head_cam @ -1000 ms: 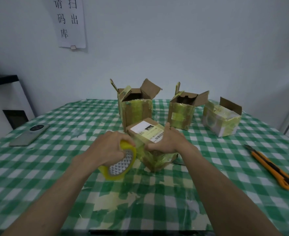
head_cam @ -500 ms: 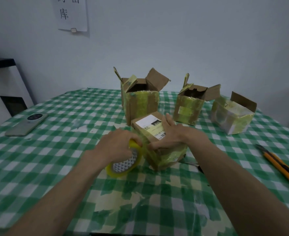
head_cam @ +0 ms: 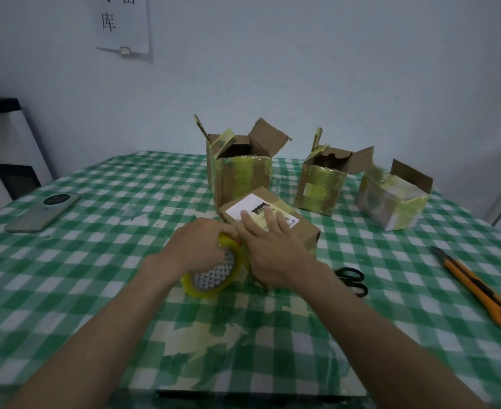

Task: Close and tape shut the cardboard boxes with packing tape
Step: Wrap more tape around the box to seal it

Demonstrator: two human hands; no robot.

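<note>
head view: wall sign [head_cam: 121,23] "库", box label [head_cam: 247,210] print unreadable

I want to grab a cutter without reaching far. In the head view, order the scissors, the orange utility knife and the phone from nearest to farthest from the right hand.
1. Scissors: just right of the right hand, beside the wrist.
2. Orange utility knife: farther right, near the table edge.
3. Phone: far left, across the table, beyond the left hand.
</note>
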